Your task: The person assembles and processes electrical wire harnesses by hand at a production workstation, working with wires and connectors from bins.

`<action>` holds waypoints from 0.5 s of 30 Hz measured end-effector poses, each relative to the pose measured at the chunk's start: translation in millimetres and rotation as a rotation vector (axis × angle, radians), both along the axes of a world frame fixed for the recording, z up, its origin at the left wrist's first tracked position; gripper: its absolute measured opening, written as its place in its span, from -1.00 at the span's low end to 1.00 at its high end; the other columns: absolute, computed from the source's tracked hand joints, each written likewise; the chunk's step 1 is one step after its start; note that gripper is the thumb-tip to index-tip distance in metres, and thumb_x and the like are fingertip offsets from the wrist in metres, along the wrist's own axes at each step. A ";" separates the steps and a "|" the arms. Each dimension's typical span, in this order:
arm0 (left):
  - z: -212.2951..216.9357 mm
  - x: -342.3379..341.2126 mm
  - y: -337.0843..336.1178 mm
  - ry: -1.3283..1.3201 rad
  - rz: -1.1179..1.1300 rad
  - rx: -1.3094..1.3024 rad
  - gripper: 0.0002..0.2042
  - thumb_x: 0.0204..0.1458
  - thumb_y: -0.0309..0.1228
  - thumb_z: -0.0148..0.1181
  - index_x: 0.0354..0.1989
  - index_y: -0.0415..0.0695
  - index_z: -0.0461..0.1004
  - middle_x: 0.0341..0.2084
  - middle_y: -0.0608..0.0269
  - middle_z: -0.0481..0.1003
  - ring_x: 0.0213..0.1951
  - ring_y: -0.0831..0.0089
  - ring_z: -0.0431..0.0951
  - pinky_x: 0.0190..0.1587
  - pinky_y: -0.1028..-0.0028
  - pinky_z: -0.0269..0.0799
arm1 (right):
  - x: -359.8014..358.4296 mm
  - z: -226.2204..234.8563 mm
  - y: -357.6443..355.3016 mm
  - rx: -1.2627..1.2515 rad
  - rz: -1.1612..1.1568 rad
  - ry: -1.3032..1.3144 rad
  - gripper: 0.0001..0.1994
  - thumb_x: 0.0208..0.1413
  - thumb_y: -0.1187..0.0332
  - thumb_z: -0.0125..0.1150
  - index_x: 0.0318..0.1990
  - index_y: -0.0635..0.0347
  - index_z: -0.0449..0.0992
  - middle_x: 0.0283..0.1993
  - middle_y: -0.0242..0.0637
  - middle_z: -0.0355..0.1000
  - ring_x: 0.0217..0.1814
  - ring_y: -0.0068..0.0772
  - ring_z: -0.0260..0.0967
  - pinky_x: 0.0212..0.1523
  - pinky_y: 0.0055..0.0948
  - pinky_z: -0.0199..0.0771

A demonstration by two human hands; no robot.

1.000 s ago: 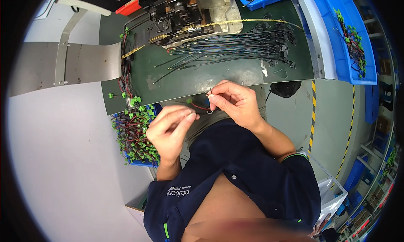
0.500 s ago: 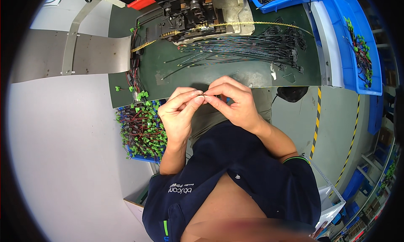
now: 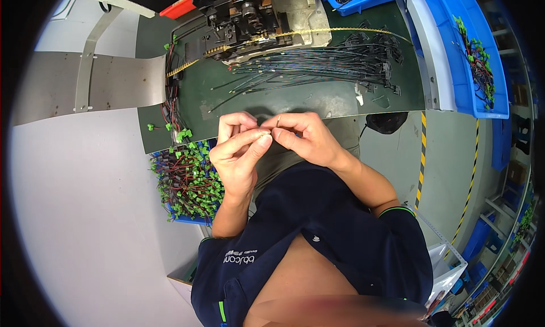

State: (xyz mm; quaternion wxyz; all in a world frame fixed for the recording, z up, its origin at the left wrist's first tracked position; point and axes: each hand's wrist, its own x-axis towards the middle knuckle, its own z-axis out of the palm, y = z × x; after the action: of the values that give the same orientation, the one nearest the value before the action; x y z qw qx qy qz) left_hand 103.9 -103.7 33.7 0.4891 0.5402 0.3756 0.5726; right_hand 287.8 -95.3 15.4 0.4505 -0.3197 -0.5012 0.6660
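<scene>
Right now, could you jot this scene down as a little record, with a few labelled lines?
Left hand: fingertips pinched, close to the right hand's
Right hand: thumb and index finger pinched together; a thin piece shows there, mostly hidden
Table: green, in front of the person
Machine: dark metal, at the table's far side
Black wires: loose pile in front of the machine
Left bin: blue, full of green-tipped wires
Right tray: blue, holding more green-tipped wires
</scene>
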 end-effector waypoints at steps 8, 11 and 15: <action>6.5 7.2 -12.6 0.071 0.119 0.109 -0.79 -0.01 -0.75 0.45 -0.18 -0.33 0.73 -0.11 0.13 0.47 -0.12 0.27 0.57 -0.09 0.41 0.54 | 10.0 15.8 8.4 0.271 0.030 -0.078 -0.82 0.29 0.52 0.23 -0.03 0.37 0.67 -0.30 -0.28 0.62 -0.30 -0.49 0.57 -0.29 -0.46 0.55; 10.0 7.9 -16.9 0.155 0.177 0.230 -0.79 -0.01 -0.75 0.44 -0.17 -0.33 0.73 -0.12 0.13 0.47 -0.14 0.25 0.58 -0.13 0.41 0.56 | 13.2 24.2 10.6 0.472 0.036 -0.213 -0.83 0.23 0.53 0.33 -0.05 0.35 0.67 -0.27 -0.16 0.62 -0.33 -0.24 0.61 -0.33 -0.33 0.59; 15.9 6.8 -19.6 0.199 0.201 0.330 -0.78 -0.02 -0.77 0.43 -0.18 -0.31 0.73 -0.16 0.12 0.47 -0.13 0.21 0.59 -0.15 0.39 0.58 | 15.4 34.3 6.7 0.667 -0.034 -0.359 -0.80 0.15 0.52 0.42 -0.08 0.38 0.67 -0.23 -0.09 0.64 -0.28 -0.09 0.65 -0.26 -0.24 0.67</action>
State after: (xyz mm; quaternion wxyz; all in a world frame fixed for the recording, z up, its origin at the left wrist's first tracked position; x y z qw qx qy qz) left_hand 110.8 -123.3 49.5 0.2949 0.6266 0.3753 0.6161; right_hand 303.2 -88.6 49.8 0.4459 -0.2754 -0.7561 0.3920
